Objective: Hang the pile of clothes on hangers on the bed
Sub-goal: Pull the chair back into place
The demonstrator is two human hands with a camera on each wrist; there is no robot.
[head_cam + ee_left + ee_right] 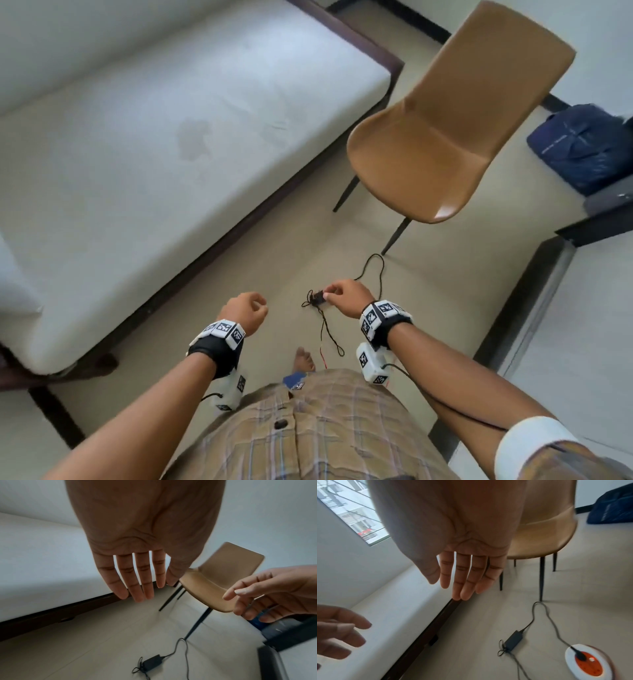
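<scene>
Two bare, empty hand pairs

Blue bag at 3 o'clock cut by frame edge, print illegible; my right hand hides part of adapter.

a: what's in here, counted?
b: one white mattress bed on a dark wooden frame, one tan moulded chair with thin black legs.
a: on the floor?
b: one black power adapter with cord, one round white-and-orange socket hub, one dark blue bag.
</scene>
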